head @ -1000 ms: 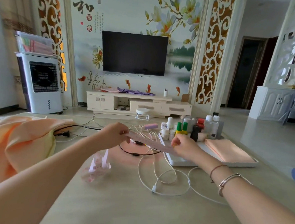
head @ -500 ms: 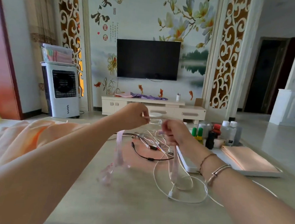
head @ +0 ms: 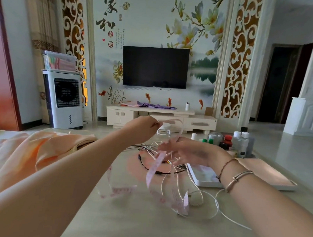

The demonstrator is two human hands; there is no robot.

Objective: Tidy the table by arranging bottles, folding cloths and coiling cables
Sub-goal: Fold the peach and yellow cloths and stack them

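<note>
**Pink tape held up over table**

Left hand (head: 142, 127) pinches one end of pink tape (head: 154, 167), raised above the table (head: 129, 223). Tape arcs over to right hand (head: 184, 151), blurred; fingers look loosely spread, grip on tape cannot tell. Rest of tape hangs down onto table, over white cable (head: 207, 204) and black cable (head: 146, 167). Right of cables: white tray (head: 203, 181) with bottles (head: 239, 143), folded cloth (head: 262, 172). Left of cables: peach cloth (head: 30, 152).

open tabletop (head: 129, 223) is left near the front edge. the middle is crossed by tangled cables (head: 199, 197) and a pink tape (head: 155, 166). the right is blocked by a tray (head: 205, 181) and bottles (head: 239, 143), the left by a peach cloth (head: 34, 149).
</note>
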